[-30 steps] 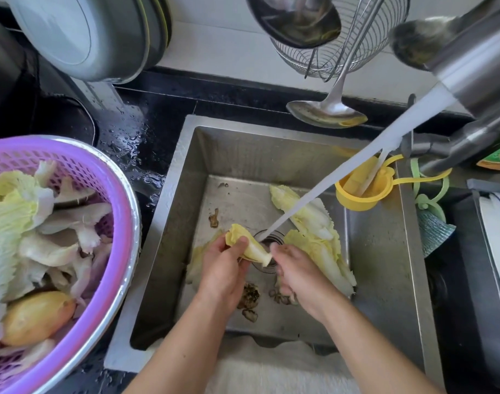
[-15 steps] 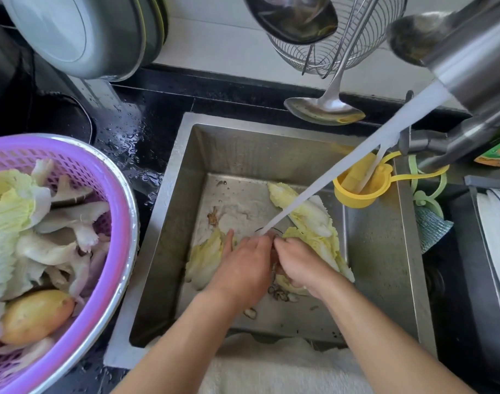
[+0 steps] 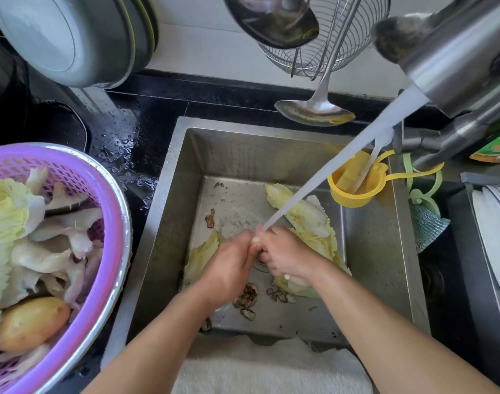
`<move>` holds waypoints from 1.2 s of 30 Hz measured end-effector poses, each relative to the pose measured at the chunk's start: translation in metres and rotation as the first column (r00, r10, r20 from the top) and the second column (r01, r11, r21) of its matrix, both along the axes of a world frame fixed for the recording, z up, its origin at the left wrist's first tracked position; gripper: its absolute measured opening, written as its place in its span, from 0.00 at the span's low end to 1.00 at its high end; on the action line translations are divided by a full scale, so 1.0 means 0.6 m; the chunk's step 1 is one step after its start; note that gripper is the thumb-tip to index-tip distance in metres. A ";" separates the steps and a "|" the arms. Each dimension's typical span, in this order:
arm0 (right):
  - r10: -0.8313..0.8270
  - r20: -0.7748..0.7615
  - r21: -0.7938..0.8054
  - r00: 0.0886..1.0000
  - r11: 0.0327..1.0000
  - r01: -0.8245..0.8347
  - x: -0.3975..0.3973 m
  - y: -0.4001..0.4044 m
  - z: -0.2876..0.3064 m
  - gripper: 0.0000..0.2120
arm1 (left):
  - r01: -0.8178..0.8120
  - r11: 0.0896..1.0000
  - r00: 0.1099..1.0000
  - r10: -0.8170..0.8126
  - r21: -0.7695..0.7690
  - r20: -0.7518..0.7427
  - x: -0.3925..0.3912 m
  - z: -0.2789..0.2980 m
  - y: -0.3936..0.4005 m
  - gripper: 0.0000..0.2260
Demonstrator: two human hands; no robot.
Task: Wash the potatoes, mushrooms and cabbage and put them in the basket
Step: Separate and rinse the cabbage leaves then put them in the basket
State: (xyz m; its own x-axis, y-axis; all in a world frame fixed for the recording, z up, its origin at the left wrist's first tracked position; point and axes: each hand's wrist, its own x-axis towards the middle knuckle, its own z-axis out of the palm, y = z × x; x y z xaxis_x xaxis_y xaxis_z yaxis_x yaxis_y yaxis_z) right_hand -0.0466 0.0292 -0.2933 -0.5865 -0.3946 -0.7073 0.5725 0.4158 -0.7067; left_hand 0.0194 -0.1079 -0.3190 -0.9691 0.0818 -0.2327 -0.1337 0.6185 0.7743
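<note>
Centrally, left hand (image 3: 233, 268) and right hand (image 3: 285, 255) press together under the water stream (image 3: 342, 166), hiding their contents; grip indeterminate. Crinkled cabbage leaves (image 3: 308, 214) line the steel sink (image 3: 175, 177).

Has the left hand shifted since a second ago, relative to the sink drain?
Yes. The left hand has moved right, toward the drain, closing against the right hand under the water stream.
</note>
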 end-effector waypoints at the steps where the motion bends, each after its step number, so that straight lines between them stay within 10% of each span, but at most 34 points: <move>1: -0.045 0.028 -0.018 0.999 0.999 0.046 0.005 -0.002 -0.003 0.17 | -0.023 1.000 1.000 0.023 0.013 0.020 0.000 -0.003 0.003 0.10; 13: -0.343 0.032 0.025 0.939 0.939 0.343 0.038 -0.022 -0.027 0.19 | -0.295 0.951 0.948 0.303 -0.091 0.097 0.010 0.008 0.062 0.08; 19: 0.096 -0.060 0.370 0.994 0.927 -0.067 0.016 -0.002 -0.019 0.18 | 0.107 0.864 0.994 -0.076 -0.491 0.083 0.013 0.034 0.030 0.13; 22: -0.077 0.046 0.264 0.996 0.963 0.062 0.011 -0.006 -0.011 0.23 | 0.128 0.804 0.991 -0.124 -0.580 0.046 0.001 0.051 0.036 0.14; 28: -0.248 0.002 0.045 0.969 0.968 0.248 0.002 -0.026 -0.002 0.24 | -0.061 0.966 0.993 0.084 -0.251 0.083 -0.011 0.051 0.022 0.08; 36: -0.647 0.303 -0.022 0.700 0.729 0.684 0.029 -0.065 -0.009 0.16 | -0.426 0.905 0.888 0.416 0.011 0.197 -0.013 0.048 0.046 0.14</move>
State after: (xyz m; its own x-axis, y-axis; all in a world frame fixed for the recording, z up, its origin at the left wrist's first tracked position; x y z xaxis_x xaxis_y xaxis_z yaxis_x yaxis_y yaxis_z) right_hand -0.0293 -0.0098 -0.2989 -0.5337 -0.0659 -0.8431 0.8312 -0.2243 -0.5087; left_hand 0.0117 -0.0806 -0.2900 -0.8550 -0.3068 -0.4181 -0.5165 0.4315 0.7396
